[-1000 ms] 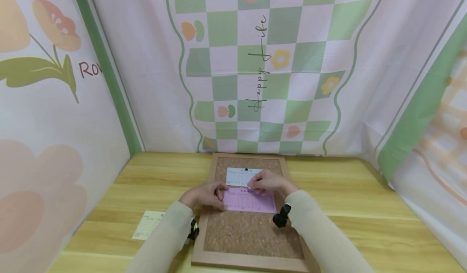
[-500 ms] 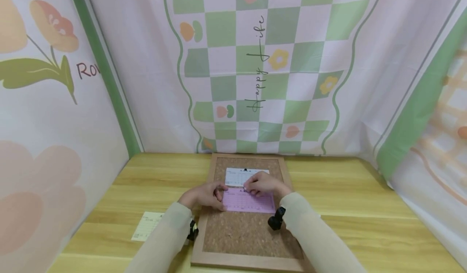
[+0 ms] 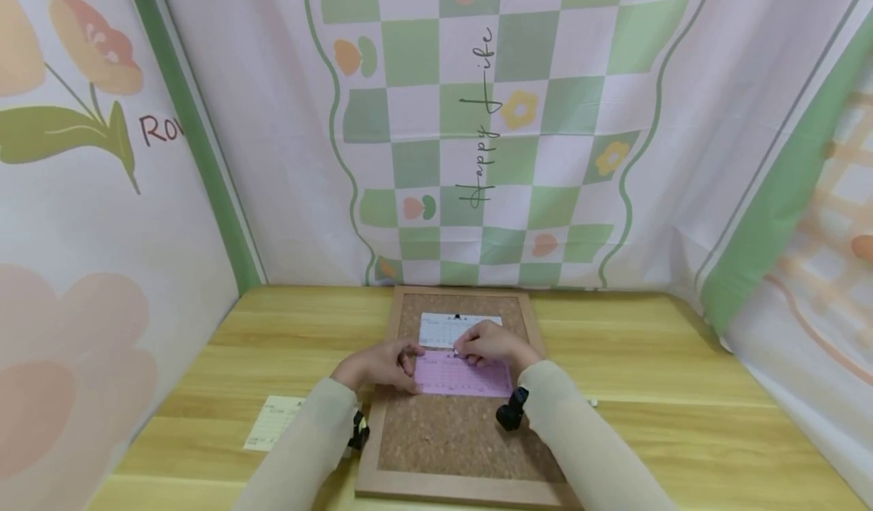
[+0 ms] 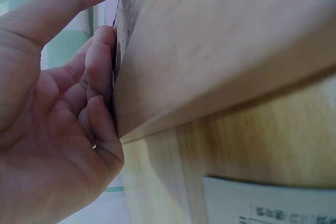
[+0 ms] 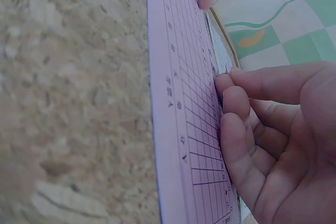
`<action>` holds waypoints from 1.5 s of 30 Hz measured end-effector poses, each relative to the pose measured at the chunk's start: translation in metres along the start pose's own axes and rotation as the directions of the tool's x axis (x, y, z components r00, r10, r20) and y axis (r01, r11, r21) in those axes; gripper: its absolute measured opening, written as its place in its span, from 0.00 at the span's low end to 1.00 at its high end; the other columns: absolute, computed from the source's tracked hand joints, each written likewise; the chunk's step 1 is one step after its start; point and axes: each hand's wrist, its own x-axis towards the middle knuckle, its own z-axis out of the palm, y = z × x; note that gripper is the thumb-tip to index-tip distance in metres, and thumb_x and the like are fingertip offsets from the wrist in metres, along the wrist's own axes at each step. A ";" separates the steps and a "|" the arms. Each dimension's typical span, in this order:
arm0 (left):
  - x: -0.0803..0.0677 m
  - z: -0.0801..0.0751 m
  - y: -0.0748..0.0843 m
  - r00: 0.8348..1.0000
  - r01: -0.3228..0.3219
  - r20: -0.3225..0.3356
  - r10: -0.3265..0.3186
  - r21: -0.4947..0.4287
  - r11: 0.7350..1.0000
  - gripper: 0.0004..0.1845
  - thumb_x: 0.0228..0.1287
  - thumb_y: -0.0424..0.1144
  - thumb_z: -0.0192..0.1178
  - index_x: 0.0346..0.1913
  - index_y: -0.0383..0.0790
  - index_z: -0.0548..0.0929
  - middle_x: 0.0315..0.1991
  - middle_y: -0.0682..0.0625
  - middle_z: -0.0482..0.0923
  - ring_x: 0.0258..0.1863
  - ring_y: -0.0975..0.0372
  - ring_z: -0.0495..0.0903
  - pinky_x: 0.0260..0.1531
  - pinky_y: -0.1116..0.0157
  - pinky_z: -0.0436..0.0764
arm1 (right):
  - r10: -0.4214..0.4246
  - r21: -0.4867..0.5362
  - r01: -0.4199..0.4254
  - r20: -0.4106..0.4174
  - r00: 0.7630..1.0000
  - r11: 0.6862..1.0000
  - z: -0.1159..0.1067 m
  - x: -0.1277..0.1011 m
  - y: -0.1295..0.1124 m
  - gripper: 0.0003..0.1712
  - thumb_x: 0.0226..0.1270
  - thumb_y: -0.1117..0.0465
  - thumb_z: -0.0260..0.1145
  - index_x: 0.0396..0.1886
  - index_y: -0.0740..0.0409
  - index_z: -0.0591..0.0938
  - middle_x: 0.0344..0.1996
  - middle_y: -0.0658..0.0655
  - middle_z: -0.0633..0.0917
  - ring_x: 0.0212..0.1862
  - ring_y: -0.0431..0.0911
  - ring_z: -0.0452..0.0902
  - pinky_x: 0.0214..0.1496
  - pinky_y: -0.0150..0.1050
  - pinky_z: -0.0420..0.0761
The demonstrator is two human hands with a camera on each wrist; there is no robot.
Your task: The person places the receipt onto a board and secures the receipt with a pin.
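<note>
A pink printed form [image 3: 464, 378] lies on the framed corkboard [image 3: 470, 435], just below a white printed form [image 3: 436, 330] with a small black fastener at its top edge. My left hand [image 3: 382, 365] rests at the pink form's left edge, thumb and forefinger touching it near its corners. In the left wrist view the other fingers bend against the board's wooden frame [image 4: 194, 51]. Near the middle of the pink form's top edge, my right hand [image 3: 494, 344] pinches a small whitish push pin [image 5: 226, 71] between thumb and forefinger. The pin's tip is hidden.
A yellow printed form [image 3: 273, 422] lies on the wooden table [image 3: 648, 352] left of the board, partly behind the left sleeve. A small white object [image 3: 593, 402] sits on the table beside the right sleeve. Patterned curtains [image 3: 477, 117] hang behind and at both sides.
The right hand has shifted slightly left along the pink form's top edge, to about its middle. The left hand stays in place. The small white object beside the right sleeve has come into sight.
</note>
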 end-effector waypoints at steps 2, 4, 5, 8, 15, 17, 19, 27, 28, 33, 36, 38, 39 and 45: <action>0.000 0.000 0.000 1.000 0.003 -0.001 -0.003 0.004 1.000 0.34 0.55 0.33 0.75 0.65 0.35 0.73 0.35 0.46 0.75 0.33 0.59 0.72 0.35 0.64 0.72 | -0.002 0.004 0.002 0.001 1.000 1.000 0.000 -0.001 -0.001 0.10 0.72 0.64 0.64 0.42 0.65 0.88 0.27 0.53 0.85 0.30 0.41 0.78 0.32 0.34 0.79; 0.000 0.000 0.001 1.000 0.004 -0.002 -0.004 0.010 1.000 0.34 0.55 0.33 0.75 0.65 0.35 0.73 0.35 0.46 0.75 0.33 0.59 0.72 0.36 0.64 0.72 | 0.004 0.008 -0.004 -0.001 1.000 1.000 0.001 -0.002 -0.003 0.10 0.72 0.64 0.63 0.42 0.65 0.88 0.26 0.53 0.84 0.30 0.41 0.78 0.31 0.34 0.79; -0.001 0.000 0.001 1.000 0.005 -0.003 -0.005 0.015 1.000 0.34 0.55 0.33 0.75 0.65 0.36 0.73 0.35 0.46 0.75 0.33 0.59 0.72 0.36 0.64 0.72 | 0.007 0.006 -0.007 -0.004 1.000 1.000 0.001 -0.002 -0.003 0.10 0.72 0.64 0.63 0.42 0.65 0.88 0.26 0.53 0.84 0.29 0.41 0.78 0.31 0.34 0.79; -0.001 0.000 0.001 1.000 0.004 -0.001 -0.004 0.021 1.000 0.34 0.55 0.34 0.75 0.65 0.36 0.73 0.35 0.46 0.75 0.33 0.59 0.72 0.36 0.63 0.72 | 0.018 -0.002 -0.018 -0.014 1.000 1.000 0.001 -0.003 -0.005 0.09 0.71 0.65 0.63 0.41 0.65 0.88 0.25 0.53 0.84 0.29 0.41 0.77 0.30 0.33 0.79; -0.001 0.000 0.001 1.000 0.012 0.002 -0.012 0.027 1.000 0.34 0.55 0.35 0.75 0.65 0.38 0.73 0.36 0.47 0.76 0.34 0.59 0.72 0.37 0.63 0.72 | 0.031 -0.021 -0.031 -0.024 0.999 0.999 0.003 -0.002 -0.006 0.09 0.68 0.66 0.63 0.39 0.64 0.88 0.24 0.53 0.82 0.26 0.40 0.75 0.28 0.31 0.76; -0.001 0.000 0.001 1.000 0.008 0.005 -0.008 0.027 1.000 0.34 0.55 0.35 0.75 0.65 0.37 0.73 0.36 0.47 0.76 0.34 0.59 0.72 0.37 0.63 0.72 | 0.029 -0.034 -0.029 -0.026 0.999 0.999 0.004 -0.001 -0.005 0.09 0.68 0.67 0.62 0.39 0.64 0.88 0.24 0.52 0.82 0.25 0.40 0.74 0.28 0.31 0.76; -0.001 0.000 0.002 1.000 0.006 0.006 -0.006 0.025 1.000 0.34 0.55 0.35 0.75 0.65 0.37 0.73 0.36 0.47 0.76 0.34 0.59 0.72 0.37 0.63 0.72 | 0.031 -0.039 -0.032 -0.027 0.999 0.999 0.004 0.000 -0.004 0.09 0.68 0.66 0.62 0.40 0.64 0.88 0.25 0.52 0.82 0.25 0.40 0.74 0.28 0.32 0.76; -0.001 0.000 0.001 1.000 0.004 0.003 -0.004 0.023 1.000 0.34 0.55 0.34 0.75 0.65 0.37 0.73 0.36 0.47 0.76 0.34 0.59 0.72 0.37 0.63 0.72 | 0.032 -0.048 -0.033 -0.023 0.999 0.998 0.004 -0.001 -0.004 0.10 0.68 0.66 0.61 0.41 0.64 0.87 0.28 0.53 0.83 0.28 0.41 0.76 0.30 0.33 0.77; -0.001 0.000 0.002 1.000 0.003 0.003 -0.003 0.020 1.000 0.34 0.55 0.34 0.75 0.65 0.37 0.73 0.36 0.46 0.75 0.34 0.59 0.72 0.37 0.63 0.72 | 0.031 -0.048 -0.032 -0.022 0.999 0.998 0.003 -0.001 -0.005 0.10 0.68 0.67 0.61 0.41 0.64 0.87 0.28 0.53 0.83 0.28 0.41 0.76 0.30 0.33 0.77; -0.001 0.000 0.002 1.000 0.007 0.002 -0.007 0.012 1.000 0.35 0.55 0.34 0.75 0.65 0.36 0.73 0.36 0.46 0.75 0.34 0.58 0.72 0.38 0.63 0.72 | 0.031 -0.046 -0.032 -0.018 0.999 0.998 0.003 -0.002 -0.007 0.10 0.68 0.67 0.61 0.41 0.64 0.87 0.28 0.53 0.83 0.28 0.41 0.76 0.30 0.33 0.77; -0.001 0.001 0.001 1.000 0.013 0.003 -0.013 0.021 1.000 0.35 0.55 0.34 0.75 0.65 0.37 0.73 0.36 0.47 0.76 0.34 0.59 0.72 0.38 0.63 0.72 | 0.034 -0.051 -0.035 -0.017 0.999 0.998 0.004 -0.002 -0.006 0.10 0.69 0.66 0.61 0.42 0.64 0.87 0.29 0.53 0.83 0.28 0.41 0.76 0.31 0.33 0.78; -0.001 0.000 0.001 1.000 0.013 0.002 -0.013 0.024 1.000 0.35 0.55 0.34 0.75 0.65 0.37 0.73 0.36 0.47 0.75 0.34 0.58 0.72 0.38 0.63 0.72 | 0.032 -0.053 -0.033 -0.017 0.999 0.998 0.005 -0.002 -0.007 0.10 0.69 0.66 0.61 0.42 0.64 0.86 0.30 0.53 0.84 0.29 0.41 0.76 0.31 0.34 0.78; -0.001 0.000 0.001 1.000 0.013 0.002 -0.013 0.025 1.000 0.35 0.55 0.34 0.75 0.66 0.37 0.73 0.36 0.47 0.75 0.34 0.58 0.72 0.38 0.63 0.72 | 0.033 -0.052 -0.034 -0.018 0.999 0.998 0.005 -0.002 -0.007 0.10 0.69 0.66 0.61 0.42 0.64 0.86 0.30 0.53 0.84 0.29 0.41 0.77 0.31 0.34 0.78; -0.001 0.000 0.002 1.000 0.009 0.004 -0.009 0.012 1.000 0.36 0.55 0.34 0.75 0.66 0.36 0.72 0.36 0.47 0.76 0.34 0.59 0.73 0.37 0.63 0.72 | 0.042 -0.044 -0.044 -0.031 0.999 0.998 0.006 -0.003 -0.007 0.09 0.70 0.66 0.61 0.42 0.63 0.86 0.29 0.54 0.84 0.29 0.42 0.77 0.31 0.34 0.78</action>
